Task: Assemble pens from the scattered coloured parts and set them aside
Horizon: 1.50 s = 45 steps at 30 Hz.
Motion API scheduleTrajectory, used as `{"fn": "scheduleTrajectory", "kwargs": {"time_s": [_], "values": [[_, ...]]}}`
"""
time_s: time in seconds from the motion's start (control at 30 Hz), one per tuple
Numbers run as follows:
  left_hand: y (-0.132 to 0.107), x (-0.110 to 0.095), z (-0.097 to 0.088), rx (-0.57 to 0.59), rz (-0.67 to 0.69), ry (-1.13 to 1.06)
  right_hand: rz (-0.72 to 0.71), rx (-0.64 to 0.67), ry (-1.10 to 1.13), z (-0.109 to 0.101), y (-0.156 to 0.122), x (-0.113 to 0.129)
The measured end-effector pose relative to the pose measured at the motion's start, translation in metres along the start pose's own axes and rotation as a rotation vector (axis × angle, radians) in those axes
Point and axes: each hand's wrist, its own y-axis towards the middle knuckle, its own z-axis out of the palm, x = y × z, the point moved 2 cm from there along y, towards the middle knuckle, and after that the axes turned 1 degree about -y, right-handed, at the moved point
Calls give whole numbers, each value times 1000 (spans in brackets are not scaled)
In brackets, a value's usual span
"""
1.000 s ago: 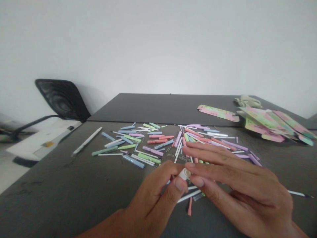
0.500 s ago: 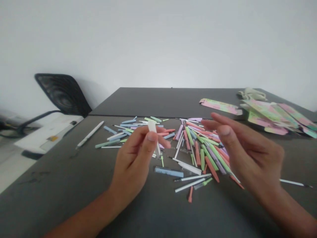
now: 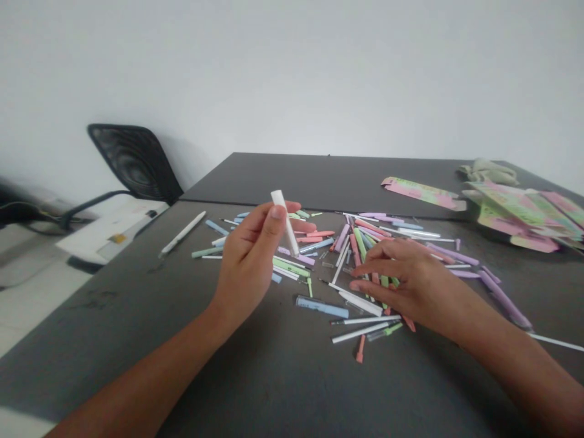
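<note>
My left hand (image 3: 250, 261) pinches a white pen barrel (image 3: 286, 222) between thumb and fingers, tilted above the table. My right hand (image 3: 401, 277) reaches low over a pile of pen parts, thumb and forefinger apart, with nothing visible between them. Around its fingertips lie green barrels (image 3: 359, 244), red barrels (image 3: 354, 249) and white refills (image 3: 341, 261); the hand hides part of the pile. In front of the pile are a blue barrel with a clear cap (image 3: 322, 306), a white tapered barrel (image 3: 360, 302) and a small red clip piece (image 3: 360, 349).
A whole white pen (image 3: 183, 233) lies apart at the left of the dark table (image 3: 205, 389). Purple barrels (image 3: 504, 299) are at the right. Flattened pink and green cartons (image 3: 520, 213) and a grey-green cloth (image 3: 490, 172) sit at the back right. A black mesh chair (image 3: 137, 159) stands left.
My right hand has dropped from above the pile down to the pen parts. My left hand still holds the white barrel, now raised slightly and turned. The view has shifted a little.
</note>
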Motion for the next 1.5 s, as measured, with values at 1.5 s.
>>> {"fn": "scheduleTrajectory", "kwargs": {"time_s": [1.5], "values": [[-22, -15, 5, 74, 223, 272, 6, 268, 67, -2, -7, -5]]}}
